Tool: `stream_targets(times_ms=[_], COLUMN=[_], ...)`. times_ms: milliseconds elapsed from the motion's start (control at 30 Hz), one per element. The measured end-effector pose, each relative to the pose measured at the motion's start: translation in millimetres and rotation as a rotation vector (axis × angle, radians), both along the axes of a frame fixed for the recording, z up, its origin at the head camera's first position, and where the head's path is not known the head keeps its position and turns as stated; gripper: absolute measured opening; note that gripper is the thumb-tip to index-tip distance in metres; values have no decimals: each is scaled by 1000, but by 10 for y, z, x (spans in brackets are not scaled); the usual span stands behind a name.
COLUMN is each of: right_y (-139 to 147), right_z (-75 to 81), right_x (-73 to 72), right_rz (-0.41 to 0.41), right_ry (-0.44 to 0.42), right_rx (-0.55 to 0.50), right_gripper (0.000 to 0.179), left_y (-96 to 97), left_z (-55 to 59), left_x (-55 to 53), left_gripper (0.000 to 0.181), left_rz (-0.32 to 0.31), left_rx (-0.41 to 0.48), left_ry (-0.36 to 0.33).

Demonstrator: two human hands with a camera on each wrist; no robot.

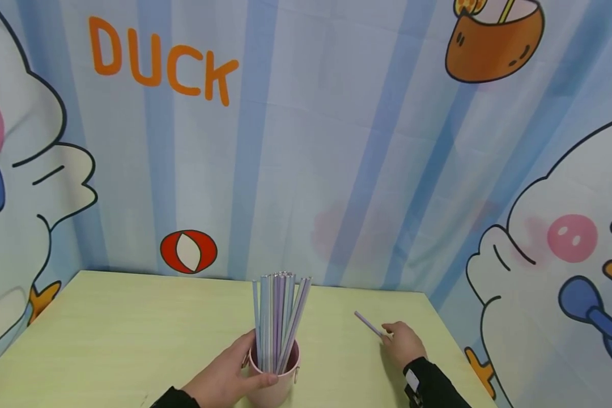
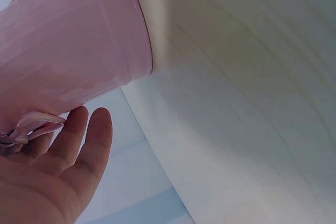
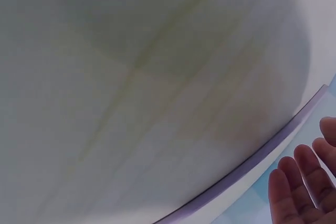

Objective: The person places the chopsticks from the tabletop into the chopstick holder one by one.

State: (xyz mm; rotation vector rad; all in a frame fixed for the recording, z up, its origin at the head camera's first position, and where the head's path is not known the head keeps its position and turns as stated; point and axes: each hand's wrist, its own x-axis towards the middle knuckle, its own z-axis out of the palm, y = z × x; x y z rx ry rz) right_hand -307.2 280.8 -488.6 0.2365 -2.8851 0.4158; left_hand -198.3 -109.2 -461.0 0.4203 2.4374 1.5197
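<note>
A small pink bucket [image 1: 272, 391] stands on the table, packed with upright drinking straws [image 1: 280, 317] in pale blue and purple. My left hand [image 1: 232, 365] holds it, thumb across the near side and fingers on the far side. In the left wrist view, the fingers [image 2: 97, 145] reach beside the bucket's wall [image 2: 79, 40] and its bow-shaped ornament [image 2: 39, 125]. On the right, a single purple straw [image 1: 368, 323] extends from under my right hand [image 1: 404, 344]. The right wrist view shows the fingers [image 3: 307, 171] loosely extended beside the straw [image 3: 239, 174], with a gap visible between them.
The pale yellow wooden table [image 1: 148, 323] ends at a striped blue curtain [image 1: 306, 141] printed with cartoon ducks. My right hand is near the table's right edge, and the bucket is near its middle.
</note>
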Motion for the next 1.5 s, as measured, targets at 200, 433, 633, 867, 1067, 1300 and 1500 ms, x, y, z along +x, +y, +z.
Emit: stream_targets(times_ms=[200, 433, 633, 867, 1067, 1300, 1500], right_y=[37, 44, 16, -16, -19, -65, -102], right_z=[-49, -104, -104, -91, -105, -69, -75], right_x=[-21, -47, -37, -35, -34, -13, -22], right_rz=[3, 29, 23, 15, 33, 22, 12], right_ry=[-24, 5, 14, -6, 6, -28, -57], right_rx=[46, 74, 98, 126, 153, 73, 35], right_gripper=[29, 25, 19, 18, 16, 14, 13], left_y=[2, 15, 18, 8, 9, -3, -11], left_z=[2, 10, 3, -15, -28, -42, -39], left_x=[4, 2, 1, -14, -20, -34, -26], left_gripper=[100, 100, 100, 99, 99, 98, 100], left_rz=[-17, -12, -12, -22, -15, -19, -13], left_rx=[10, 9, 7, 16, 14, 17, 3], left_ry=[11, 3, -3, 12, 8, 19, 24])
